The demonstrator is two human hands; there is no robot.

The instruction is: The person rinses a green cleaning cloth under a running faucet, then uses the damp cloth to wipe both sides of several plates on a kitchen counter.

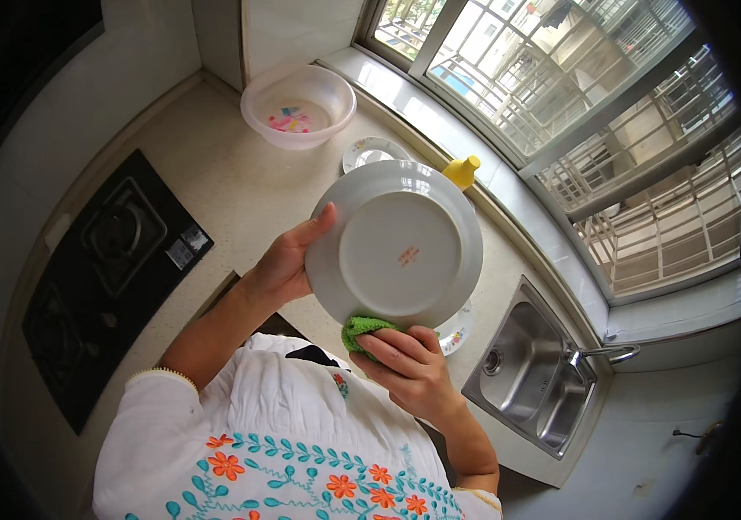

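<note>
A white ceramic plate (pixel 403 247) is held up over the counter, its underside with a foot ring and a small red mark facing me. My left hand (pixel 286 260) grips the plate's left rim, thumb on the underside and the other fingers hidden behind. Pressed against the lower rim is a green cloth (pixel 362 335), bunched in my right hand (pixel 406 367). Behind the raised plate, a flower-patterned plate (pixel 373 151) lies on the counter toward the window. Part of another flowered plate (pixel 458 331) shows just beyond my right hand.
A translucent pink plastic basin (pixel 299 110) stands in the far corner. The yellow bottle (pixel 462 171) is near the window sill. To the left is a black gas hob (pixel 120 260); on the right, a double stainless steel sink (pixel 526 370) with a faucet (pixel 594 354).
</note>
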